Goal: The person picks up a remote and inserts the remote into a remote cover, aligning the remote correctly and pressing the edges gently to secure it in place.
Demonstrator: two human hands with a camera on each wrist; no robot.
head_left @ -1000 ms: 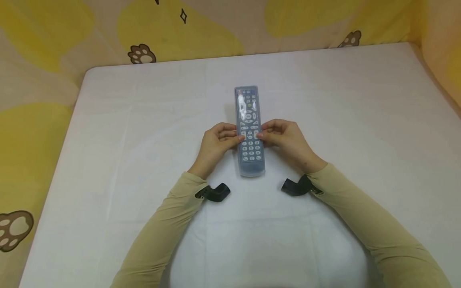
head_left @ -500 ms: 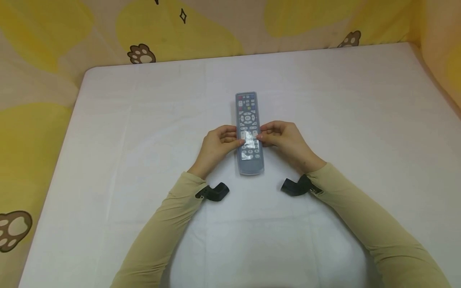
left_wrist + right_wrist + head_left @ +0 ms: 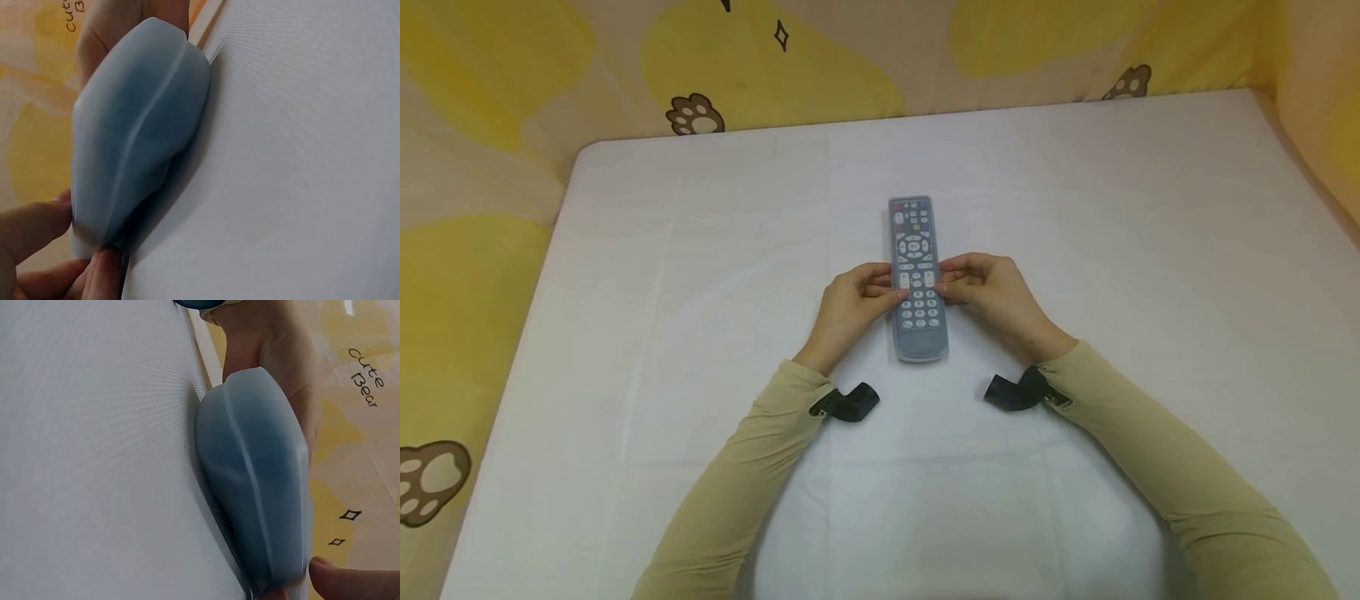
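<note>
A grey-blue remote control (image 3: 919, 342) in a clear sleeve lies lengthwise at the middle of the table, buttons up. My left hand (image 3: 847, 310) pinches its left edge, thumb on the face and fingers at the side and below. From the other side my right hand (image 3: 997, 296) pinches the right edge in the same way. The left wrist view shows the near end of the remote control (image 3: 134, 131) close to the white cloth, with a shadow under it. In the right wrist view that end of the remote control (image 3: 256, 469) also looks close to the cloth.
A white cloth (image 3: 715, 250) covers the table. Behind its far edge hangs a yellow and cream curtain (image 3: 850, 67) with paw prints, which continues along the left and right sides. Black wrist mounts (image 3: 853, 402) show at both sleeves.
The far end of the remote control has come down and nearer, so it looks flatter and shorter. A glare patch moved down its buttons and vanished. Both hands keep their grip.
</note>
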